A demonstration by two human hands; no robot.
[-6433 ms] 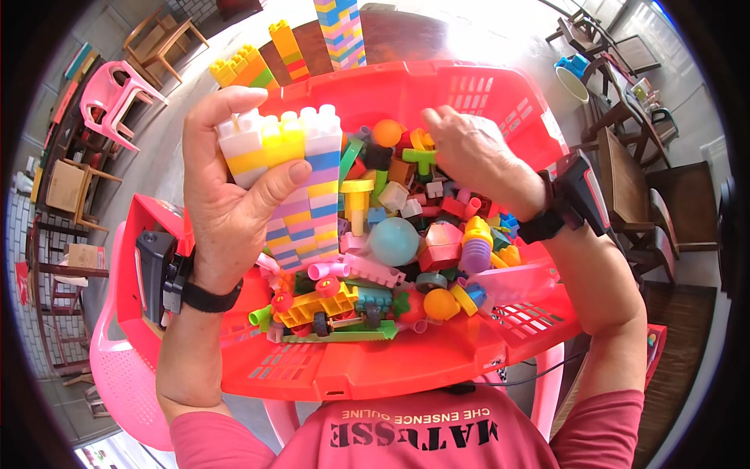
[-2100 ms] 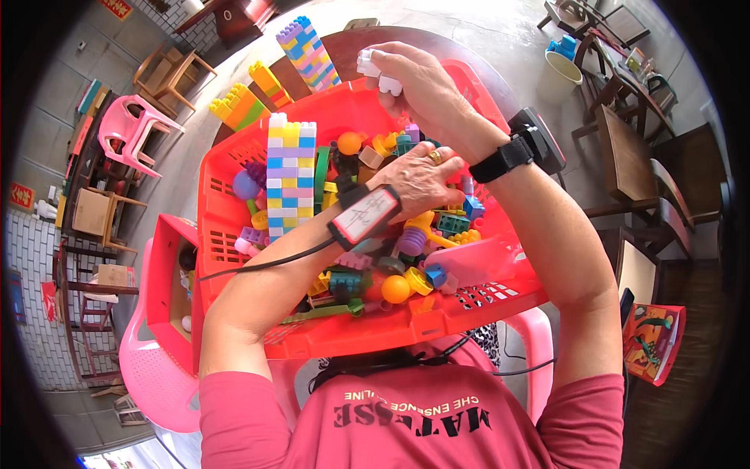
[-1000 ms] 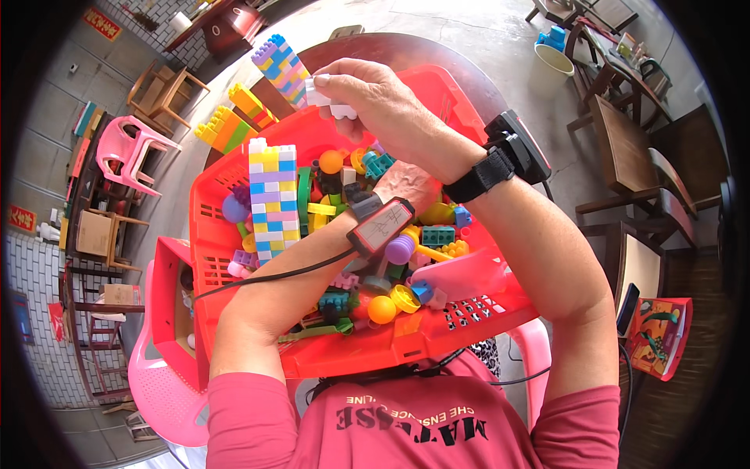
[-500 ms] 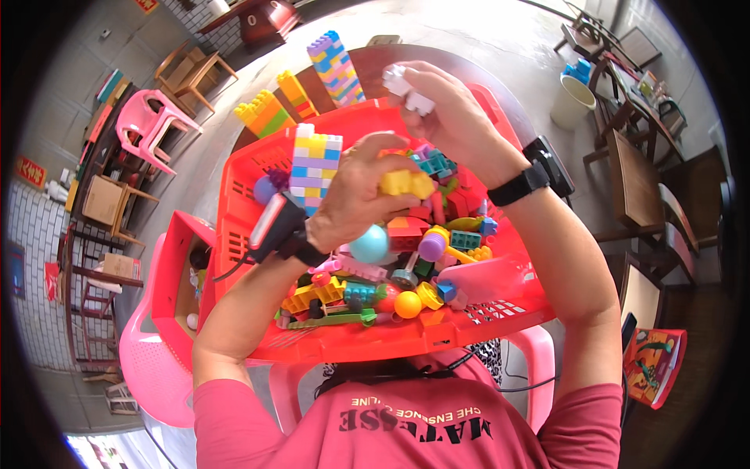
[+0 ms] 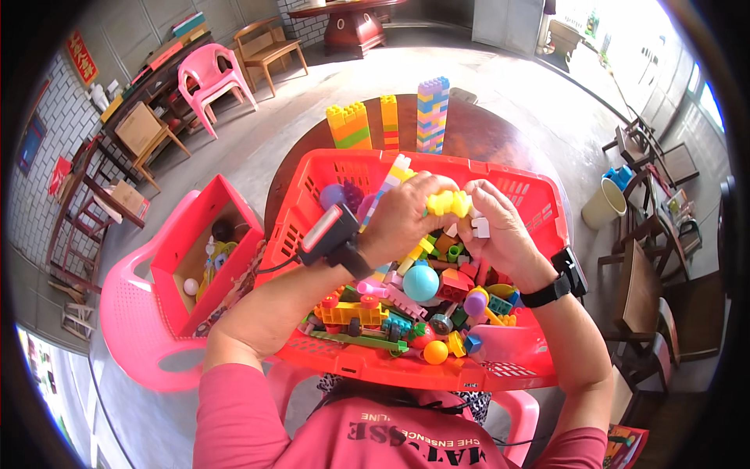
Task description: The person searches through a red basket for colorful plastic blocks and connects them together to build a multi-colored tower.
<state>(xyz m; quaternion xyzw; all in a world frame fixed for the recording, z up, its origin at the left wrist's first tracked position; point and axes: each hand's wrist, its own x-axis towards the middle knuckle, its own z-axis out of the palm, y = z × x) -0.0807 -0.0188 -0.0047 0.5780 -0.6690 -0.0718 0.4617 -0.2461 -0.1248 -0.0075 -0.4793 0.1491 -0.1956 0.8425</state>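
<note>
the left hand [image 5: 402, 219] grips yellow blocks [image 5: 447, 205] between its fingers, and the right hand [image 5: 508, 230] pinches white blocks [image 5: 480, 227] just beside them. both hands are close together above the red basket [image 5: 422, 377], which is full of loose toys. a tower [image 5: 388, 181] of coloured blocks slants in the basket, partly hidden behind the left hand. a blue ball [image 5: 421, 283], a yellow toy car [image 5: 350, 314] and an orange ball [image 5: 435, 352] lie nearer the person. beyond the basket, three block stacks [image 5: 433, 115] stand on a round table [image 5: 496, 133].
</note>
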